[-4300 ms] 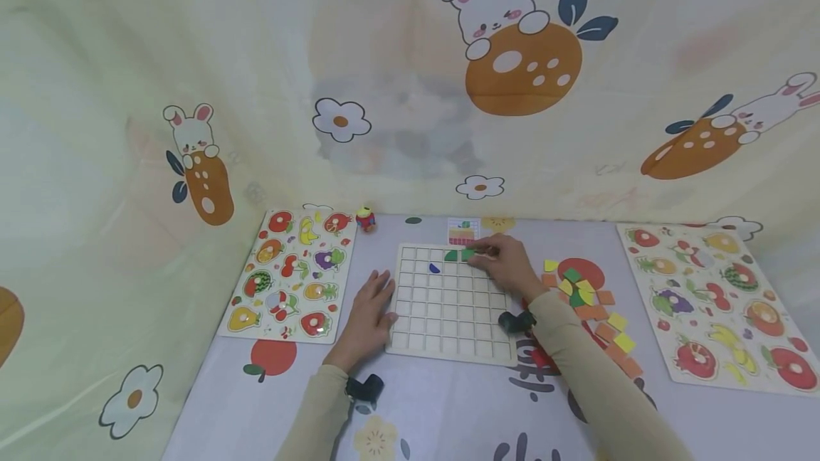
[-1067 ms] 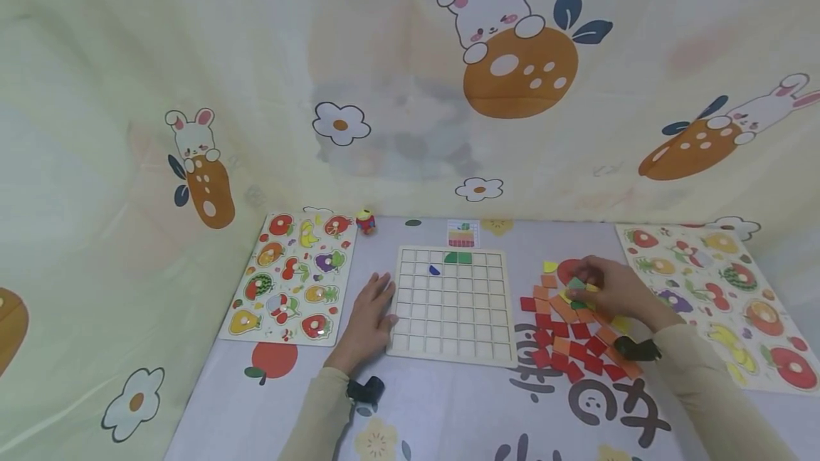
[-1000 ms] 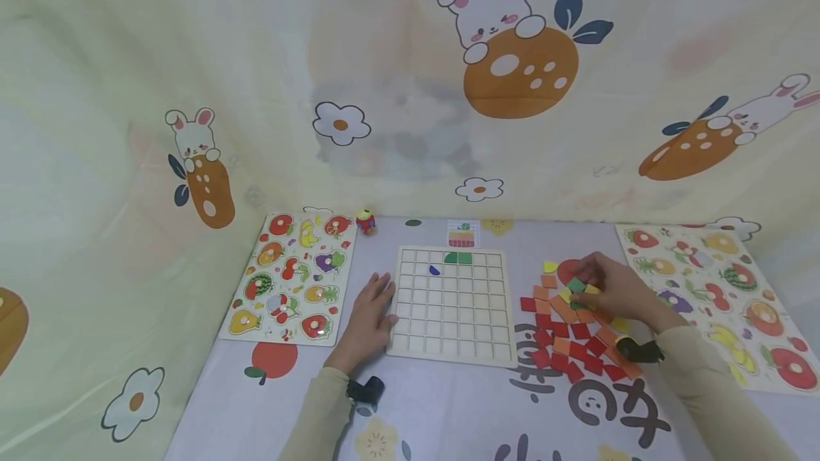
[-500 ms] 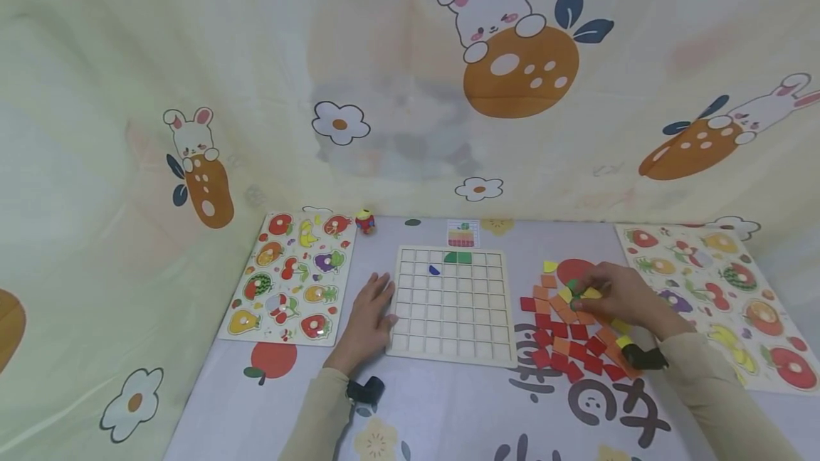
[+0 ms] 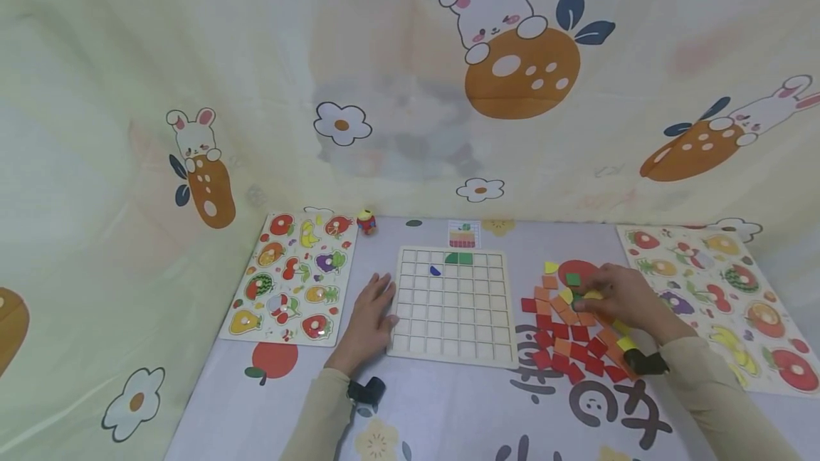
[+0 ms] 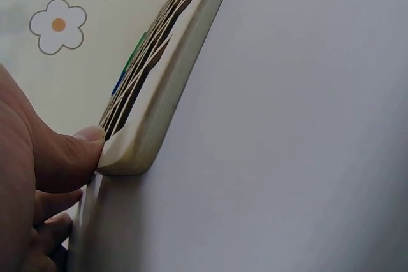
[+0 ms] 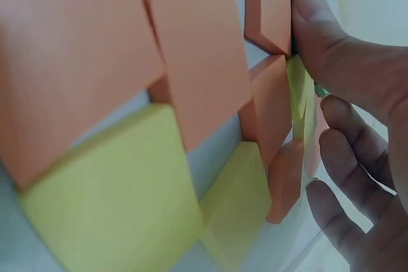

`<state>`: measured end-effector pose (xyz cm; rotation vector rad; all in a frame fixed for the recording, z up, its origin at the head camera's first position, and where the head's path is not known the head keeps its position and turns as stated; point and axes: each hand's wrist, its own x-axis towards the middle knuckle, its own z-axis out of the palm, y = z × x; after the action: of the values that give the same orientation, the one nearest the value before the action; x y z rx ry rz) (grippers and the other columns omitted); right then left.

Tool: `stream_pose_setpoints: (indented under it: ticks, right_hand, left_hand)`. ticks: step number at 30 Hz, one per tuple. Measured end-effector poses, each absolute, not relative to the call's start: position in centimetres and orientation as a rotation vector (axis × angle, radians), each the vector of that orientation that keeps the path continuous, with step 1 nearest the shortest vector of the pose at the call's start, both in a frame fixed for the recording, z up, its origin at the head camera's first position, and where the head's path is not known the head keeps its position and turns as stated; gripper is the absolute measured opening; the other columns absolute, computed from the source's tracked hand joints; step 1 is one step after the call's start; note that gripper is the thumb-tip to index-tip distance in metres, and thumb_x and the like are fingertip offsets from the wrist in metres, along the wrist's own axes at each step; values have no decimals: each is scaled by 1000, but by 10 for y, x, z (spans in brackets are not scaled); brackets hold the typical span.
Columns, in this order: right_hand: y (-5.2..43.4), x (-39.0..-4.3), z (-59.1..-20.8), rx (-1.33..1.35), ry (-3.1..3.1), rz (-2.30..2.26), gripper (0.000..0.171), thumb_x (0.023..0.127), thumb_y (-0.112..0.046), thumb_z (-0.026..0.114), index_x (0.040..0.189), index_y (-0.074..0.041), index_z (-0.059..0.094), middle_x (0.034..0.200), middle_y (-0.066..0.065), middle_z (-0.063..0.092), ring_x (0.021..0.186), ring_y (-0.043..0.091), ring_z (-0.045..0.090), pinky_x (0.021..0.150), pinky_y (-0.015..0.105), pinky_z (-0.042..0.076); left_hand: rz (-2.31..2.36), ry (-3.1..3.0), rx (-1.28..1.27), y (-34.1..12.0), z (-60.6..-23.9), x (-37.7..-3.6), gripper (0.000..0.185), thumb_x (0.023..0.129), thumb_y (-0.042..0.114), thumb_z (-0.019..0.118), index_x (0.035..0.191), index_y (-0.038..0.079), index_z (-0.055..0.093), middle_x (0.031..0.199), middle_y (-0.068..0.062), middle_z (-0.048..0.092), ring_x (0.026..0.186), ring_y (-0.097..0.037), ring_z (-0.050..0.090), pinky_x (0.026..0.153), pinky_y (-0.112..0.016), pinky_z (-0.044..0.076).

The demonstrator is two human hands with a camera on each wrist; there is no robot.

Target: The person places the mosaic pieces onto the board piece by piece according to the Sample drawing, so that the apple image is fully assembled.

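Observation:
A wooden grid board [image 5: 448, 338] lies in the middle of the table, with two green tiles [image 5: 458, 258] in its top row and a blue piece [image 5: 435, 270] below them. My left hand [image 5: 370, 315] lies flat beside the board's left edge. Its thumb [image 6: 83, 144] touches the board's rim [image 6: 166, 93]. My right hand [image 5: 584, 297] is over a pile of red, orange and yellow tiles [image 5: 564, 347] right of the board. Thumb and fingers [image 7: 319, 62] pinch a dark green tile [image 7: 321, 91]. A lighter green tile [image 5: 573, 279] lies loose just above the fingertips.
Fruit peg puzzles lie at the far left [image 5: 291, 279] and far right [image 5: 711, 297]. A small picture card [image 5: 463, 233] and a little red toy [image 5: 366, 220] sit behind the board. A bunny-print curtain closes off the back.
My right hand left the board's top row, moved to the tile pile, set down the light green tile and shifted slightly nearer. The left hand stayed put.

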<state>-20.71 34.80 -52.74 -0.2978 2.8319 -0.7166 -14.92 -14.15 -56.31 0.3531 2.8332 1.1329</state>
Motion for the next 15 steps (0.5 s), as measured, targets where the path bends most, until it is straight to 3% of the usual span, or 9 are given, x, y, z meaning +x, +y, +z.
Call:
stream_pose_setpoints:
  ticks: [5,11,15]
  right_hand:
    - [347,-208,-525,-294,2810,-701,39,80,-38,94,99,-8,77,102,8,72,95,28,66,87,57,64]
    - [345,-206,-521,-246,2756,-694,42,82,-45,90,93,-12,67,88,1,66,86,21,60,70,34,56]
    - [342,-206,-518,-275,2739,-752,41,90,-40,84,111,-9,67,91,2,68,81,19,60,65,29,54]
  left_hand:
    - [1140,2826,354,-142,-564,-149,63,102,11,63,161,2,42,176,-9,28,166,-33,14,135,-58,17]
    - [1151,2828,366,-142,-565,-149,63,101,11,63,160,1,43,176,-9,29,166,-33,14,135,-58,17]
    - [1149,2830,365,-142,-566,-150,63,101,11,63,160,1,43,176,-9,29,166,-33,14,135,-58,17]
